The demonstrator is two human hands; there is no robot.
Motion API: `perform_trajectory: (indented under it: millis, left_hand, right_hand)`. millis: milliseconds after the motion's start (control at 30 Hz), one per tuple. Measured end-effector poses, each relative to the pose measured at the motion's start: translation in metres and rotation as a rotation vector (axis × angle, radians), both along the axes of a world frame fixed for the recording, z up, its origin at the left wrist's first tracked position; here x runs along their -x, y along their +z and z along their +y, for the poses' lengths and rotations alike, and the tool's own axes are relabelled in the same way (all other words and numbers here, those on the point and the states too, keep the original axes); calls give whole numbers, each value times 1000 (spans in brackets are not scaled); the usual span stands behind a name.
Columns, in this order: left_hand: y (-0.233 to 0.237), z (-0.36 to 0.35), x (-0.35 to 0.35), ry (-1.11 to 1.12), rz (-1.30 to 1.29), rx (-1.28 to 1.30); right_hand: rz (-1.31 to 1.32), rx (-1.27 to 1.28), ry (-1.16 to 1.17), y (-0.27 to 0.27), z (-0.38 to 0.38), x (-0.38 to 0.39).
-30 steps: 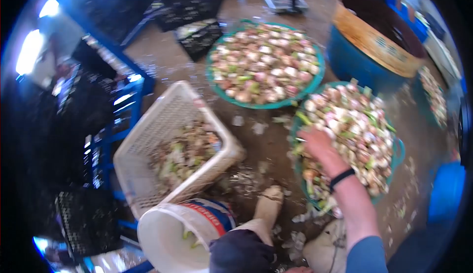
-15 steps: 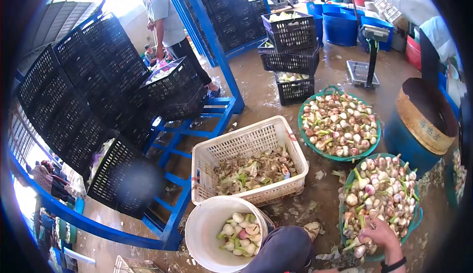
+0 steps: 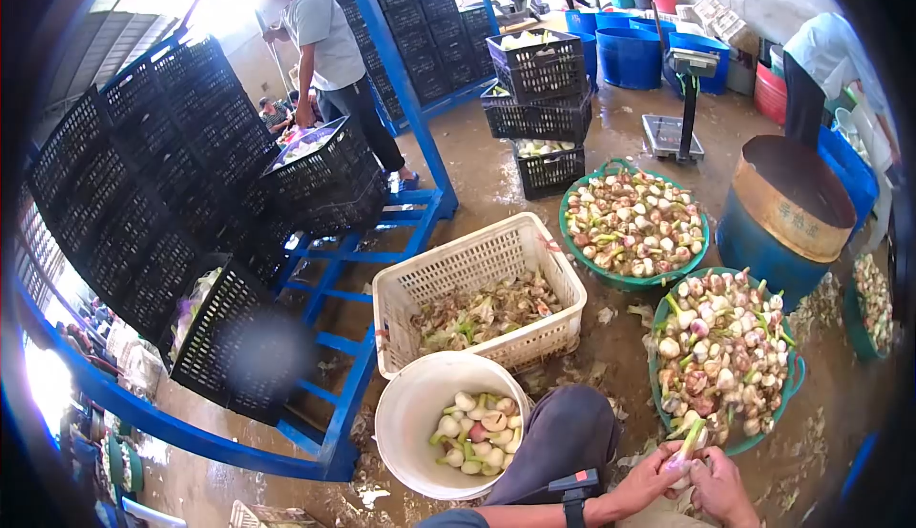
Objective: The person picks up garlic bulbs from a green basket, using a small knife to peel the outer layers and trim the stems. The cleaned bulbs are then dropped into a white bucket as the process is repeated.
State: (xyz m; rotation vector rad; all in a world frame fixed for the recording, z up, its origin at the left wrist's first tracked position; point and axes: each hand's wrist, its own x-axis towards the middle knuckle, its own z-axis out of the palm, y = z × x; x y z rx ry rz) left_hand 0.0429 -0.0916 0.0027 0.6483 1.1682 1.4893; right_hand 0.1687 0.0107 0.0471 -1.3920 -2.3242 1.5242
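Observation:
My left hand [image 3: 644, 482], with a black watch on its wrist, is closed on a garlic bulb [image 3: 679, 471] whose green stem points up. Against the same bulb, my right hand [image 3: 722, 490] has its fingers curled in; whatever is between them is too small to tell. Both hands are at the near edge of a green basket [image 3: 798, 375] heaped with garlic bulbs. Left of my knee stands a white bucket [image 3: 401, 433], with peeled bulbs [image 3: 477, 430] inside. Behind the bucket, a cream crate [image 3: 477, 253] holds dry skins and trimmings.
Another green basket of garlic [image 3: 634, 223], a rusty-rimmed blue drum [image 3: 778, 232] and a scale [image 3: 673, 137] stand beyond. Stacked black crates [image 3: 539, 123] are farther back. A blue rack [image 3: 329, 433] lies left, with a person [image 3: 329, 51] beside it. Another person [image 3: 830, 61] bends at right.
My left hand has come into view and meets my right hand at a bulb. My right hand has drawn back from the basket's heap. The view has shifted slightly.

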Motion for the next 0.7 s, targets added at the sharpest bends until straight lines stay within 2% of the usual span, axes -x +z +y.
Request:
perform_trajectory:
  millis: [67,100,133,167,200,267,300,367,433,467,533,600,700]
  left_hand:
    - [-40,6,-10,2,-277,60]
    - [-26,1,3,-76,-399,155]
    - [-23,1,4,-5,-405,202]
    - [-36,3,8,17,-361,-75]
    - [-51,0,6,32,-224,33]
    - [-37,-1,6,70,-336,49]
    - [-34,0,4,80,-433,4]
    - [-25,-1,5,52,-366,43]
    - [-23,2,1,67,-611,66]
    - [-16,2,0,74,-538,93]
    - [-20,3,-4,45,-381,140]
    - [-29,-1,-5,-18,-241,164]
    - [-26,-4,-11,-29,-128,179]
  right_hand:
    - [71,-201,25,-4,-7,-8]
    - [40,79,-151,11,-11,-5]
    - [106,191,-206,22,-12,-5]
    - [164,302,-288,33,-14,-11]
    - [227,251,-295,31,-18,-18]
    - [389,-123,-217,20,-25,-31]
    - [344,-206,-253,27,-31,-36]
    - [349,64,-481,27,-46,-49]
    - [601,156,-611,8,-61,-52]
    - [745,255,-690,0,-66,-49]
    - [756,270,-755,-9,-72,-42]
    - [855,297,-738,-16,-77,-34]
    - [860,275,-679,-30,-79,-21]
